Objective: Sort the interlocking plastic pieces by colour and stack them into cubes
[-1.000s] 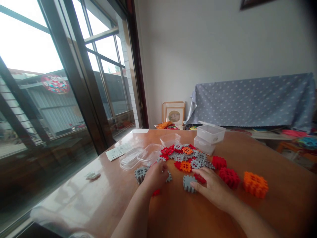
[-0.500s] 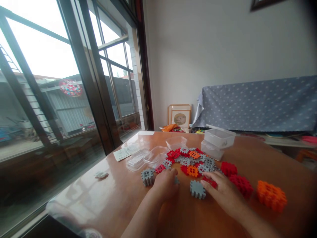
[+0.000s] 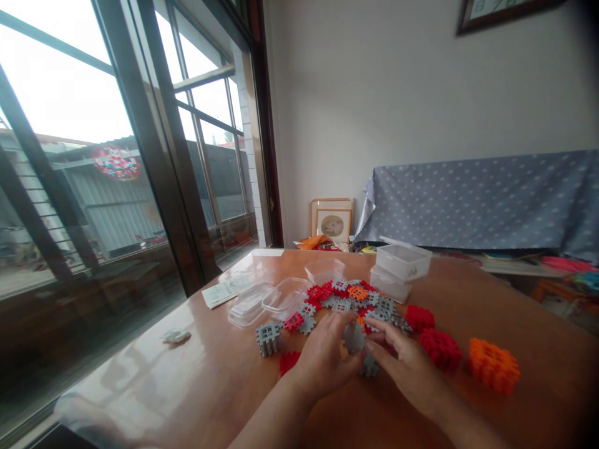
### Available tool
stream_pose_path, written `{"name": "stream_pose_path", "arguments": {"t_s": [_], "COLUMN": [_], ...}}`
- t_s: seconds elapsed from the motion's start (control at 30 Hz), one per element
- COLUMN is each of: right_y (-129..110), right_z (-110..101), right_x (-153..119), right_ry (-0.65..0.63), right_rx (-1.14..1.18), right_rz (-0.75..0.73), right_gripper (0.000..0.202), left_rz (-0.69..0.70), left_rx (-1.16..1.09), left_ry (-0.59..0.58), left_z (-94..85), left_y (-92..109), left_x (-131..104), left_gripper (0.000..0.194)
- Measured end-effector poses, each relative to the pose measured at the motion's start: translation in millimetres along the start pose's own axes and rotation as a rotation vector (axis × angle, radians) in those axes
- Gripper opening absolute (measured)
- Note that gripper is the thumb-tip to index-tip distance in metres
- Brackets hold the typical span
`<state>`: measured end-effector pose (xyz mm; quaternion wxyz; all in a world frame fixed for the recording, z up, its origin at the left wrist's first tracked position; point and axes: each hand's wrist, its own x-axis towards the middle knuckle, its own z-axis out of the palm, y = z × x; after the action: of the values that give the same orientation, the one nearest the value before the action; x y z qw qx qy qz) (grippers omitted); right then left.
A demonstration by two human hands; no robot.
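Observation:
My left hand (image 3: 327, 352) is closed on a grey interlocking building tile (image 3: 354, 337), holding its left side upright between thumb and fingers. At the tile's right edge, the thumb and fingertips of my right hand (image 3: 405, 358) close in on it. Just below, a grey tile stack (image 3: 370, 366) shows partly behind the fingers. A red tile (image 3: 289, 362) lies beside my left wrist, partly hidden by it. Beyond both hands spreads a loose pile of grey, red and orange tiles (image 3: 341, 304).
To the left stand a grey stack (image 3: 268, 340) and clear plastic containers (image 3: 285, 298). Red stacks (image 3: 440, 349) and an orange stack (image 3: 494, 365) are on the right. Translucent boxes (image 3: 403, 262) sit behind the pile; papers (image 3: 219, 293) lie near the window.
My left hand has moved right from the table near the pile and now has a grey tile. My right hand has come in toward it. A red tile now shows by my left wrist.

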<state>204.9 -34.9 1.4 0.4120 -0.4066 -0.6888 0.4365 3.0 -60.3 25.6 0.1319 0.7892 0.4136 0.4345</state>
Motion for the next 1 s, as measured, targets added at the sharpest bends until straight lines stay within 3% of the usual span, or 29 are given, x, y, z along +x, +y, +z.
{"name": "stream_pose_path", "arguments": {"t_s": [0.1,0.2,0.37,0.5,0.67,0.83,0.93,1.0], "right_y": [-6,-15,-20,-15,-15,-18,-13,-8], "right_z": [2,1,0,-2,-6,-9,-14,-20], "right_x": [-1,-3,-5,-4,-7,-7,-4,0], "right_ry": [-0.049,-0.012,0.006,-0.073,-0.066,-0.091,-0.036,0.014], "right_rx": [0.121,0.154,0.130,0.060,-0.143,-0.260,-0.314,-0.353], "right_rz": [-0.011,0.005,0.043,-0.009,-0.113,-0.171,-0.155,-0.139], "right_gripper": [0.056,0.058,0.058,0.058,0.067,0.056,0.053,0.054], "left_rz": [0.006,-0.050,-0.409,-0.541,-0.599,-0.625,-0.604,-0.594], "left_rx": [-0.058,-0.179,-0.650,-0.948,-1.008,-1.022,-0.979,-0.911], "left_ry": [-0.002,0.050,0.118,0.070,-0.012,-0.049,-0.013,0.075], "left_z": [1.3,5.7,17.7,18.3,13.5,13.5,10.9,6.4], "left_y": [6,7,-1,-8,-9,-8,-10,-14], "left_x": [-1,-2,3,7,6,5,6,8], "left_gripper": [0.054,0.062,0.040,0.033,0.034,0.039,0.040,0.039]}}
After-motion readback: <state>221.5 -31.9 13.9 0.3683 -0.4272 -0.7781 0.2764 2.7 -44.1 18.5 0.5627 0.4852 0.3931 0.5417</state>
